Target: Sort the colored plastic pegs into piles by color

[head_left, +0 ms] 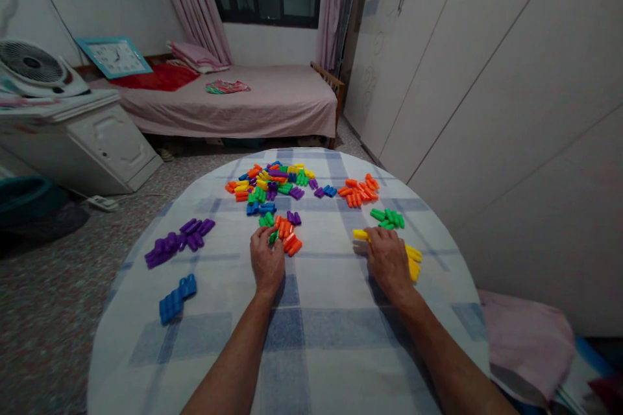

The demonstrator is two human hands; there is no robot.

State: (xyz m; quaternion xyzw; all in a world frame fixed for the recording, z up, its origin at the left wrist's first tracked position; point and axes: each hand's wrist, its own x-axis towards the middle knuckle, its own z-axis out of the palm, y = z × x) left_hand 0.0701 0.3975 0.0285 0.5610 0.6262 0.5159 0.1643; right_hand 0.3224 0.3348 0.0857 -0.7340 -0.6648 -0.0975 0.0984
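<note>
My left hand point(267, 264) is at the middle of the table, thumb and fingers closed round a small green plastic block point(273, 237). Orange blocks point(285, 227) lie just right of those fingertips. My right hand point(388, 260) is closed on a yellow block point(360, 234) that sticks out to the left of its fingers. More yellow blocks point(414, 270) show beside this hand, partly covered by it. Green blocks point(388, 218) lie just beyond. To the left are a purple group point(180, 241) and a blue group point(176, 299).
A mixed heap of coloured blocks point(277, 178) lies at the far side of the round table with its checked cloth point(331, 363). Orange blocks point(359, 192) form a group at the far right. Beyond stand a bed point(282, 100), a white cabinet point(111, 142) and a wardrobe point(487, 110).
</note>
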